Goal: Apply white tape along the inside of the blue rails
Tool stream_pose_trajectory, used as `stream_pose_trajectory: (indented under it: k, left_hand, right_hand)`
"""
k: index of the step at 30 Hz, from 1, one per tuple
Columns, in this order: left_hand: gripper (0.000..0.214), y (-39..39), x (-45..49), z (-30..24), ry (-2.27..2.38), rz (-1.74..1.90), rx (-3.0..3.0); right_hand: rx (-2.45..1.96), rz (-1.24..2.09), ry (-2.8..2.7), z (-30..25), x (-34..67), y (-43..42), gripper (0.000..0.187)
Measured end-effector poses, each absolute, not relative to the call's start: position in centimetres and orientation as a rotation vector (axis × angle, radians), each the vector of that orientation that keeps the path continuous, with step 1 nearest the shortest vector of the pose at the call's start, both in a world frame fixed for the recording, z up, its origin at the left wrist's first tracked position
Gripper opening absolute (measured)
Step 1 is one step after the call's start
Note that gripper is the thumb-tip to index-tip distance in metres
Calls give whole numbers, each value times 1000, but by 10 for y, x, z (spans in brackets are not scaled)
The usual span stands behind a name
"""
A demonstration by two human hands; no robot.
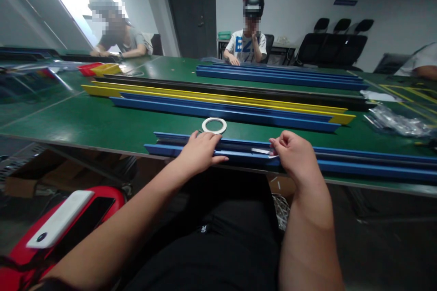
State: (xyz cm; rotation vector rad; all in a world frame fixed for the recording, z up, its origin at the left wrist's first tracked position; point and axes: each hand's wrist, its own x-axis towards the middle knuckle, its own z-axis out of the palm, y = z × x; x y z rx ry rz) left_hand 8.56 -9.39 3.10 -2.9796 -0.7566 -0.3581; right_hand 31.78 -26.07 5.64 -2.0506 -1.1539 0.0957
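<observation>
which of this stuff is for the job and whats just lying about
Likely in the job:
nearest blue channel, under the left hand
white strip, seemingly pinched by the right hand
white roll, just beyond the left hand

Likely lying about:
white phone on the red seat
red bin
yellow bin
crumpled clear plastic

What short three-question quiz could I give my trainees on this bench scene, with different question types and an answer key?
1. True or false: the left hand rests on the long blue channel-shaped rail nearest the camera.

2. Choose one: what does the right hand pinch?
A) a yellow tray
B) a thin white strip
C) a white phone

3. Short answer: farther back on the green tabletop, what colour is the long rail directly between a second blue rail and a black rail?

Key: 1. True. 2. B. 3. Yellow.
</observation>
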Motion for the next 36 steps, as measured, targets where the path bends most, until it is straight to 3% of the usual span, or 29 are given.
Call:
stream_pose_trajectory:
  k: [5,12,18,24,30,36]
  left_hand:
    - [68,-139,153,28,-667,-433,-3006]
    - [69,-145,179,26,-621,-441,-3019]
    - [70,-142,171,25,-608,-492,-2989]
    - [71,-131,151,27,-594,-467,-2992]
    - [68,-110,101,30,-651,-462,-2973]
    - [74,-71,40,34,-795,-356,-2957]
  right_hand:
    - [-2176,-51,-1184,51,324,-260,31]
    - [-2418,182,-1431,41,332,-265,29]
    - [-2337,147,-1505,56,333,-274,19]
    - [-2058,-166,-1335,75,329,-282,32]
    - [-1651,100,-999,75,313,-279,38]
    - [-2016,-22,-1075,68,312,-269,34]
